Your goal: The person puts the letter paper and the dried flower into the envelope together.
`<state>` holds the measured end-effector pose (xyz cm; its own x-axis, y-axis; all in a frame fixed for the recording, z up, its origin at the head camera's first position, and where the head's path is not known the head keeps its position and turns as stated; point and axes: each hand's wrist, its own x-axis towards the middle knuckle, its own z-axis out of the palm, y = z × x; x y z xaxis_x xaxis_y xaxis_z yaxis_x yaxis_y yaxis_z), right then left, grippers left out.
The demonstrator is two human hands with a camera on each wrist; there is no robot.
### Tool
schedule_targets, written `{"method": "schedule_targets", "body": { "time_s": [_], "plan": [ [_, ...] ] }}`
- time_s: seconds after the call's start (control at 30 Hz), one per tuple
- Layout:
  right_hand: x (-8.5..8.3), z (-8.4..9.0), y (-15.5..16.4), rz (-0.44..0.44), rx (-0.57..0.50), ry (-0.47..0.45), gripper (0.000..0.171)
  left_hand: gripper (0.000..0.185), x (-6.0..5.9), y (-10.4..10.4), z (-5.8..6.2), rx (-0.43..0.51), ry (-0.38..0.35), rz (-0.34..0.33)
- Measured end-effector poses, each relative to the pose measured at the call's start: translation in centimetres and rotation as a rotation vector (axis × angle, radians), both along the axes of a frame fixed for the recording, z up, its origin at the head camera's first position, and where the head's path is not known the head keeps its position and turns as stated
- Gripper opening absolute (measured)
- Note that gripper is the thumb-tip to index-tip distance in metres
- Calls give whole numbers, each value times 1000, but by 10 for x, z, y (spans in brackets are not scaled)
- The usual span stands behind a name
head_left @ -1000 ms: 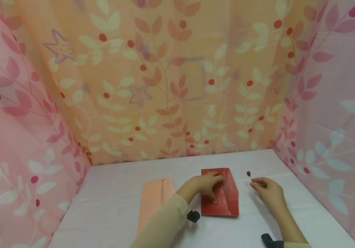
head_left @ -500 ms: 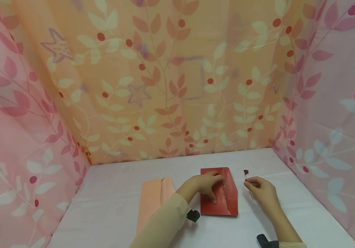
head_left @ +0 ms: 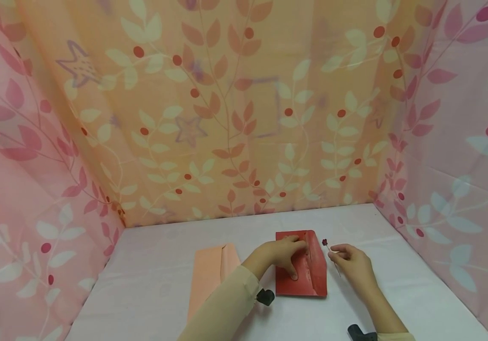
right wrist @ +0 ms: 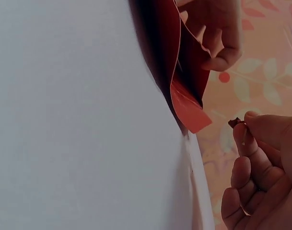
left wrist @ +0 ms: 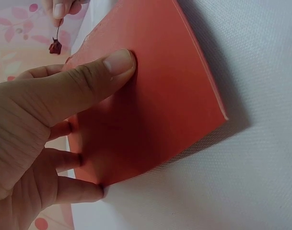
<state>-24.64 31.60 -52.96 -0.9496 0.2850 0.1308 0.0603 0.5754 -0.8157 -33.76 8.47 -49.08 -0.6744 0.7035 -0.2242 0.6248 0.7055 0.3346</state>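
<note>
My left hand (head_left: 284, 255) grips a red envelope (head_left: 284, 288) lying on the white table, thumb on its face and fingers along its far edges. In the right wrist view the envelope's mouth (right wrist: 184, 79) bows apart on the flap side, with the flap (right wrist: 191, 112) folded out. Just right of the envelope, my right hand (head_left: 355, 267) pinches the thin stem of a small dark red dried flower (head_left: 324, 242) between thumb and fingertips. The flower head points up and left, near the flap; its stem runs down below the fingers.
A peach envelope (head_left: 207, 265) lies left of the red one, partly hidden under my left sleeve (head_left: 227, 303). The white table (head_left: 154, 274) is bounded by patterned curtains (head_left: 227, 142) at the back and both sides.
My right hand has moved left with the dried flower, closer to the red envelope's flap, the flower head turning meanwhile. My left hand keeps its place on the envelope.
</note>
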Motion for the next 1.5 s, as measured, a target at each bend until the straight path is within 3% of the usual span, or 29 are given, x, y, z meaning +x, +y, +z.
{"method": "schedule_targets", "body": {
  "time_s": [0.43, 0.77, 0.97, 1.13, 1.37, 1.5],
  "plan": [
    [-6, -8, -14, -7, -53, -25, 28, 92, -2, -4, 0, 26, -30, 1],
    [-9, -13, -19, -34, -50, -12, 25, 83, -3, -5, -1, 30, -22, -6],
    [-13, -15, -27, -19, -49, -23, 25, 88, -2, -5, -1, 31, -25, -12],
    [-18, -16, -36, -3, -59, -25, 26, 78, -2, -7, 3, 46, -12, -23],
    [-17, -13, -47, 1, -111, -118, 24, 81, 0, -10, 4, 56, -17, -33],
    [-20, -11, -53, 11, -137, -118, 25, 80, -2, -11, 3, 74, -15, -38]
  ]
}}
